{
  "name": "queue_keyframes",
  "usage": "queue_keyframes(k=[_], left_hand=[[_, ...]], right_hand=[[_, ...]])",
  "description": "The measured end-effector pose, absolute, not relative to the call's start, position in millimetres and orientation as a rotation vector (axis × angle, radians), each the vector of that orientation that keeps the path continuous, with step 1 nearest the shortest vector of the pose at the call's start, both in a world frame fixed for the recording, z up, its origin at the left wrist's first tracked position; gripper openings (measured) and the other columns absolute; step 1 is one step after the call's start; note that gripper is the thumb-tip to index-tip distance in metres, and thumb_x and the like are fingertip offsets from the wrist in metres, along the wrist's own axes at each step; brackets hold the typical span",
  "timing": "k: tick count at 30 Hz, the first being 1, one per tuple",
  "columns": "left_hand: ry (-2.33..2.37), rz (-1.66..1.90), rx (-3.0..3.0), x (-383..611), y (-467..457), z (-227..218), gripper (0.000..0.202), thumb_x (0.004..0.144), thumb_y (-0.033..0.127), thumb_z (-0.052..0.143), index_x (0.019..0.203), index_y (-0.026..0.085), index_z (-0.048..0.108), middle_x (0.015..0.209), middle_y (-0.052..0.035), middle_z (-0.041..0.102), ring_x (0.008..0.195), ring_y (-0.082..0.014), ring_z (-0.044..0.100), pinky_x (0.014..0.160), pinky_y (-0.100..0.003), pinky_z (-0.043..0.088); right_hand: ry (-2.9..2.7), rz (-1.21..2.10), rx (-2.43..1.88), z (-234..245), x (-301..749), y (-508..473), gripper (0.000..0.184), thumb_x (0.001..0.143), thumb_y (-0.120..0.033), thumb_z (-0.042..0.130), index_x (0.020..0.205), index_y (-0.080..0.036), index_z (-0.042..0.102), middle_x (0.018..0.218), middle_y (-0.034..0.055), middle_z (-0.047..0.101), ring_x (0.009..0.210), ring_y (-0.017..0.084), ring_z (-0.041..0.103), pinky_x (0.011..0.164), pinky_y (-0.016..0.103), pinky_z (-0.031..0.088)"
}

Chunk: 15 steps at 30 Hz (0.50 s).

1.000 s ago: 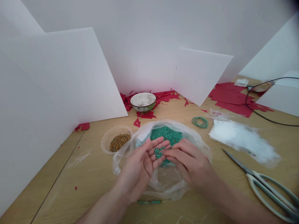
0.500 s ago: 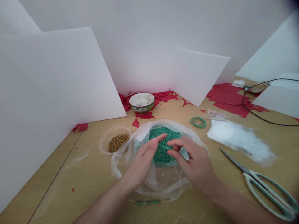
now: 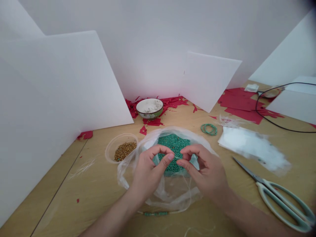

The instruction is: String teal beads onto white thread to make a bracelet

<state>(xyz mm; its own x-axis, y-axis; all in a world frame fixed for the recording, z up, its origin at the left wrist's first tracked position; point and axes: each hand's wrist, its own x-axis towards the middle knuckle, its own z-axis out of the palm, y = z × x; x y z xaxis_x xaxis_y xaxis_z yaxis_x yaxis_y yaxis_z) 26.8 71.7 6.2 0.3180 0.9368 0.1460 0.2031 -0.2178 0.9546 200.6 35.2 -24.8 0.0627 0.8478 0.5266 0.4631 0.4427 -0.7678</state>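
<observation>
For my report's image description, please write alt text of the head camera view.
The left hand and right hand meet at the fingertips above turquoise beads heaped in a clear plastic bag on a wooden table. A short bead strand lies nearby, with a clear tub of brown granules and green-handled scissors.

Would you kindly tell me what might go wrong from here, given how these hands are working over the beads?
The loose plastic bag holding the teal beads is soft and slack, so a snag from the left hand or right hand might spill beads onto the wooden table. The thin thread below the right hand seems to lead to the short beaded strand on the table, so a tug might drag it or slip its beads off.
</observation>
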Motion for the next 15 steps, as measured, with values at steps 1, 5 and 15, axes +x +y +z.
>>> queue_keyframes(k=[1, 5, 15], left_hand=[[1.046, 0.987, 1.657, 27.2, 71.3, 6.3, 0.014, 0.086, 0.031, 0.063, 0.080, 0.019, 0.069, 0.079, -0.0019, 0.069, 0.078, -0.0177, 0.059, 0.075, -0.027, 0.041], [1.086, 1.019, 1.685, 27.1, 68.9, 7.1, 0.016, 0.087, 0.031, 0.062, 0.078, 0.019, 0.066, 0.077, -0.0007, 0.066, 0.076, -0.0162, 0.057, 0.073, -0.026, 0.041], [1.074, 1.070, 1.562, 28.5, 64.0, 5.0, 0.017, 0.087, 0.032, 0.062, 0.078, 0.018, 0.064, 0.075, -0.0010, 0.062, 0.075, -0.0160, 0.054, 0.072, -0.025, 0.041]], right_hand=[[-1.590, 0.416, -1.184, -23.3, 200.4, 34.6, 0.015, 0.085, -0.027, 0.069, 0.098, -0.024, 0.061, 0.078, -0.0026, 0.060, 0.070, 0.013, 0.059, 0.064, 0.026, 0.048], [-1.706, 0.290, -1.209, -14.1, 199.1, 29.5, 0.020, 0.085, -0.024, 0.069, 0.102, -0.023, 0.060, 0.084, -0.0002, 0.061, 0.077, 0.015, 0.059, 0.069, 0.028, 0.048], [-1.780, 0.062, -1.147, -5.1, 197.3, 24.9, 0.011, 0.086, -0.015, 0.063, 0.094, -0.019, 0.056, 0.085, 0.0034, 0.060, 0.083, 0.019, 0.057, 0.076, 0.034, 0.047]])
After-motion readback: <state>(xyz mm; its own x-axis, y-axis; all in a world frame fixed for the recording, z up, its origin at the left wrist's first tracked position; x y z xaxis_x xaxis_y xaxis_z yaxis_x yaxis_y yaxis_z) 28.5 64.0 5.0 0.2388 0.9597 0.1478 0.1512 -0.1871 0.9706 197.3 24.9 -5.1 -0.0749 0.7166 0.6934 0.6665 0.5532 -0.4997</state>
